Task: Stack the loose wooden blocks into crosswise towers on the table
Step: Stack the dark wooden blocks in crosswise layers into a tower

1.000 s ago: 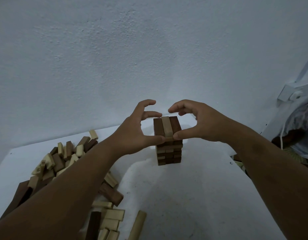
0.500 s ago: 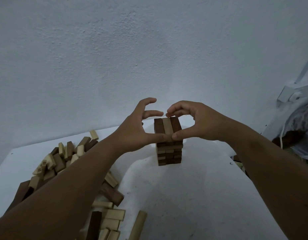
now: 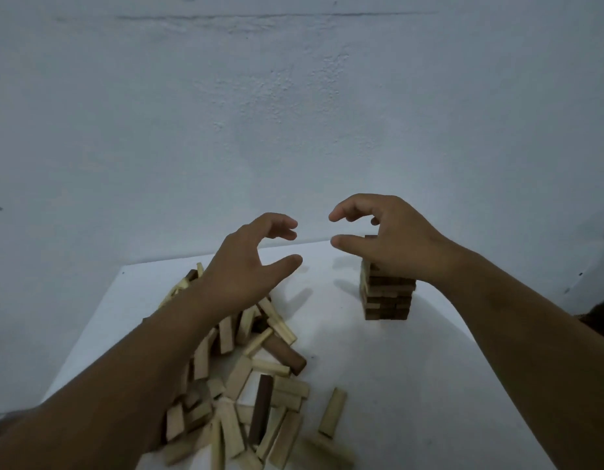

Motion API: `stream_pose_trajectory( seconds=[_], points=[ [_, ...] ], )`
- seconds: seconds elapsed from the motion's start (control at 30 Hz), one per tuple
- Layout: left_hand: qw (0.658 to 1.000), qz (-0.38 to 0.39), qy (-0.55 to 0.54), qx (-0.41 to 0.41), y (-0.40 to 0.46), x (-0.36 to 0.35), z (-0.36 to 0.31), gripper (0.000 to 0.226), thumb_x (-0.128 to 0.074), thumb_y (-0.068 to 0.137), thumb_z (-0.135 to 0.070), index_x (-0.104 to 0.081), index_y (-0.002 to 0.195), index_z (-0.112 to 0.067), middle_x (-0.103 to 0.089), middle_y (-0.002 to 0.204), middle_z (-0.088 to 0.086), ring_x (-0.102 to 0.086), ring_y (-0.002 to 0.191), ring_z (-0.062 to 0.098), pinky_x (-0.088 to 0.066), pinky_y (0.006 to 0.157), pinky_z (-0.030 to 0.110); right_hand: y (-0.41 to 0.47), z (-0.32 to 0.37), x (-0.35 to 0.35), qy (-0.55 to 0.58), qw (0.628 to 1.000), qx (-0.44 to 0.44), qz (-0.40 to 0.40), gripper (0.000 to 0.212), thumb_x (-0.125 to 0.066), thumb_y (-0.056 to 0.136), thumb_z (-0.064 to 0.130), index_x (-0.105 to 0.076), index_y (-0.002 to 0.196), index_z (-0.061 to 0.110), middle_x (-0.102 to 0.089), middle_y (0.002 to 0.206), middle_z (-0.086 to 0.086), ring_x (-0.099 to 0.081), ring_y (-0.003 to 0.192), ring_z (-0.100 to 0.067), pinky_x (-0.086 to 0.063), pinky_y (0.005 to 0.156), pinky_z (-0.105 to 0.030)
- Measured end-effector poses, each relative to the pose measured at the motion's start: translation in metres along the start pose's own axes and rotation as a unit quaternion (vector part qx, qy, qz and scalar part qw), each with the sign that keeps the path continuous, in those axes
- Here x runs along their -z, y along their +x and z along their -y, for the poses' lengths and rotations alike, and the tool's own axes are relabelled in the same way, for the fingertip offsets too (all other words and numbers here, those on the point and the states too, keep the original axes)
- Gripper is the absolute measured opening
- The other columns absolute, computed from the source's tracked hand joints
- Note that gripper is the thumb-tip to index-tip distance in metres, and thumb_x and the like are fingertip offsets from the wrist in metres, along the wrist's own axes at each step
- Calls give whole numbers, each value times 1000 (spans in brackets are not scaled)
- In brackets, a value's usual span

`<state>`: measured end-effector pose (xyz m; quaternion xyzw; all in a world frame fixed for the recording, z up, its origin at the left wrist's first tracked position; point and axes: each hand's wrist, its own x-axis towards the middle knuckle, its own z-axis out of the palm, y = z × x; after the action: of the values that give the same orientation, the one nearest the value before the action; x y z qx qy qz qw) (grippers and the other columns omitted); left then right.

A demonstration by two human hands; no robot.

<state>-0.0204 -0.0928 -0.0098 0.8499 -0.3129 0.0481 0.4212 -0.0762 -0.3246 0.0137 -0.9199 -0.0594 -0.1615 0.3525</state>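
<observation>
Wooden blocks, pale and dark brown, are lying in a loose heap (image 3: 246,395) across the lower left of the frame, on a white counter (image 3: 412,385) that is standing against a pale blue wall (image 3: 294,113). One pale block (image 3: 333,412) is lying apart, just right of the heap. To the right of centre a crosswise tower (image 3: 388,298) of several layers is standing upright, its upper layers hidden behind my right hand (image 3: 392,242).

I am looking down over both arms. My left hand (image 3: 243,269) is hovering above the far end of the heap, fingers and thumb curved apart, its grip holding nothing. My right hand is hovering in front of the tower's top, thumb and fingers spread in the same open curve, also holding nothing. I cannot tell whether it is touching the tower.

I am judging these blocks to be light, stiff and smooth-sided, so they are likely sliding easily against one another. Best hold, I think, is pinching a block by its two long narrow sides near the middle, keeping it level. Blocks lying on top of the heap are looking easier to lift than buried ones. I am treating the tower as fragile: a sideways nudge near the top could be shifting or toppling it.
</observation>
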Motion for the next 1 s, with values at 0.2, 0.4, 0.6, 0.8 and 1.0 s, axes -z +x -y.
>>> stream_pose_trajectory(
  seconds=[0.2, 0.4, 0.6, 0.8, 1.0],
  points=[
    [997, -38, 27, 61, -29, 50, 34, 15, -70, 88, -29, -66, 99, -36, -64, 101, -27, -56, 97, -8, -38, 72, 12, 9, 37, -49, 6, 999, 25, 36, 19, -71, 87, 34, -65, 104, 40, -60, 105, 29, -50, 103, 15, -41, 84, -10],
    [979, -15, 114, 171, -34, 78, 92, 15, -62, 87, -26, -65, 89, -40, -65, 97, -27, -55, 104, 2, -45, 99, 44, 24, 41, -101, 1, 996, 2, 94, 17, -64, 92, 24, -66, 102, 37, -62, 111, 23, -55, 103, 2, -47, 88, -25],
    [952, 25, 224, 207, -2, 79, 126, 25, -55, 93, -43, -59, 118, -40, -58, 124, -18, -46, 123, 12, -24, 98, 39, 50, 32, -141, 3, 993, -34, 116, 34, -58, 92, 12, -66, 80, 43, -64, 96, 30, -59, 93, 0, -42, 73, -18],
    [908, 145, 316, 236, 44, 56, 149, 52, -40, 94, -60, -54, 134, -31, -53, 136, -4, -34, 133, 24, -25, 101, 48, 84, 22, -167, 3, 989, -65, 134, 39, -49, 91, -3, -69, 89, 31, -70, 91, 18, -67, 74, -5, -44, 52, -7],
    [913, 112, 285, 268, 57, 42, 163, 38, -61, 80, -57, -74, 81, -22, -68, 87, -4, -50, 101, 19, -29, 87, 40, 118, 12, -186, -82, 983, -54, 157, 36, -52, 94, 6, -67, 117, 29, -60, 126, 7, -57, 111, -15, -49, 89, -30]
  ],
)
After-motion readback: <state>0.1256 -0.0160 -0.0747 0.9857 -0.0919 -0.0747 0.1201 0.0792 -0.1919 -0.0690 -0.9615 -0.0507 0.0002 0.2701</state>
